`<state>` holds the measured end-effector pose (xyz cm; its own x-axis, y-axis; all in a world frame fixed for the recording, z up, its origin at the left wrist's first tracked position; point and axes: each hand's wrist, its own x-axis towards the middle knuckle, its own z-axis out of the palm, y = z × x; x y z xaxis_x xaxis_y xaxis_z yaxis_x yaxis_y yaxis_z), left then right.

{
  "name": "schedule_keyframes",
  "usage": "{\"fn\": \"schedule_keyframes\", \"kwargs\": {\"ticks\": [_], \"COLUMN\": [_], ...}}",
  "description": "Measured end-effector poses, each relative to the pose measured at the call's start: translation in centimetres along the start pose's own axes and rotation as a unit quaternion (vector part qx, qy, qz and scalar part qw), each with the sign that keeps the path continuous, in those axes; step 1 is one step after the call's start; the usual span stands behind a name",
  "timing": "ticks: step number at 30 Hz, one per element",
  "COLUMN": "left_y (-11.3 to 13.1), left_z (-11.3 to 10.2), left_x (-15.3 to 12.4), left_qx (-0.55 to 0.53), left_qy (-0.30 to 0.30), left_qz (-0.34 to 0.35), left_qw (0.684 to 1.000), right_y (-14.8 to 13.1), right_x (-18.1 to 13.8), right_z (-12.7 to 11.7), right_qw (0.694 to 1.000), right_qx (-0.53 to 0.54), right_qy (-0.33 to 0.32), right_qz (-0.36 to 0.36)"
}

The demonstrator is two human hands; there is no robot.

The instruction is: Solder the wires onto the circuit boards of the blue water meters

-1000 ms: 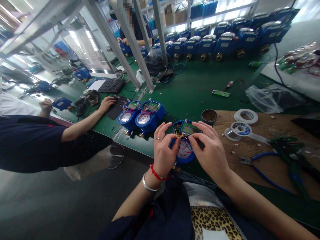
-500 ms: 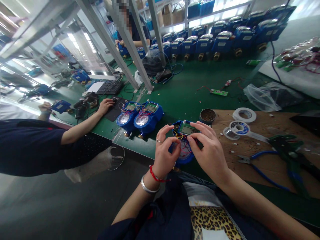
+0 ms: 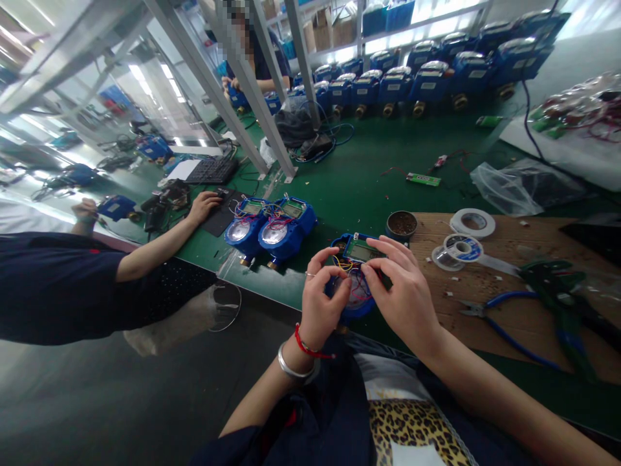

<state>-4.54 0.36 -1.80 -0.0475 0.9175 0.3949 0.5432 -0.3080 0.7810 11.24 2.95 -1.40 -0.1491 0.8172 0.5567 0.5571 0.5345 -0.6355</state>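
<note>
In front of me an open blue water meter (image 3: pixel 358 309) stands on the green bench, with a small circuit board and display (image 3: pixel 361 250) in its upper part. Thin yellow and red wires (image 3: pixel 345 264) run over its round dial. My left hand (image 3: pixel 324 294) is at the meter's left, thumb and forefinger pinched on a thin wire above the dial. From the right, my right hand (image 3: pixel 402 281) reaches over the meter, thumb and forefinger together at the board's lower edge. What those tips hold is hidden. Its other fingers rest along the board's right side.
Two open blue meters (image 3: pixel 284 236) stand to the left, near a co-worker's arm (image 3: pixel 165 243). At right, cardboard (image 3: pixel 436 336) holds a solder spool (image 3: pixel 460 249), tape (image 3: pixel 473 222), cutters (image 3: pixel 509 323) and green-handled pliers (image 3: pixel 557 304). A round tin (image 3: pixel 402 224) sits behind my right hand.
The whole view has shifted very slightly. My left hand has moved a little to the right relative to the meter; both hands keep nearly the same pinched pose.
</note>
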Motion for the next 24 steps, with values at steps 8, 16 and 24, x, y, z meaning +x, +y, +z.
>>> {"fn": "schedule_keyframes", "kwargs": {"ticks": [8,16,24], "left_y": [-0.9,-2.1,-3.4], "left_z": [-0.8,-0.8,0.5], "left_x": [-1.3,-0.6,-1.0], "left_qx": [0.031,-0.074,-0.119], "left_qy": [-0.015,-0.009,-0.036], "left_qz": [0.079,0.042,-0.001], "left_qw": [0.996,0.996,0.992], "right_y": [-0.1,0.1,0.0], "right_x": [0.1,0.0,-3.5], "right_z": [-0.1,-1.0,-0.3], "right_qw": [1.000,0.999,0.997], "right_qx": [0.008,0.043,0.029], "right_qy": [-0.010,-0.027,0.024], "right_qz": [0.007,-0.007,0.067]}}
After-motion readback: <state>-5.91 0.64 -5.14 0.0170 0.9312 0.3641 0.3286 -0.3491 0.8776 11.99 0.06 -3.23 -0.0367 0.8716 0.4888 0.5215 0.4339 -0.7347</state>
